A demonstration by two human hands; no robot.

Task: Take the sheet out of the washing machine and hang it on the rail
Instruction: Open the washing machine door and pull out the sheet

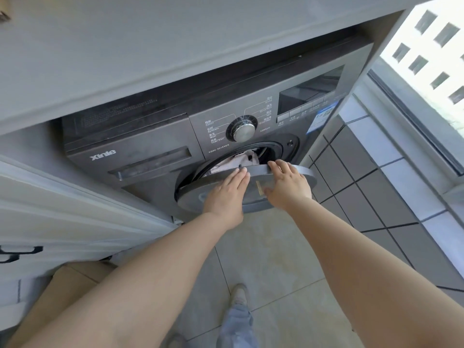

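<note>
The washing machine (155, 146) reads "Xinle" up-left of the left hand (227, 194), "XG90-9215AES" just above it; around the dial (244, 133): "Cotton", "Synthetic", "Wool", "Quick Wash".

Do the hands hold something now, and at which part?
The right hand grips the washing machine door at its top edge; the left hand only rests flat on it.
</note>
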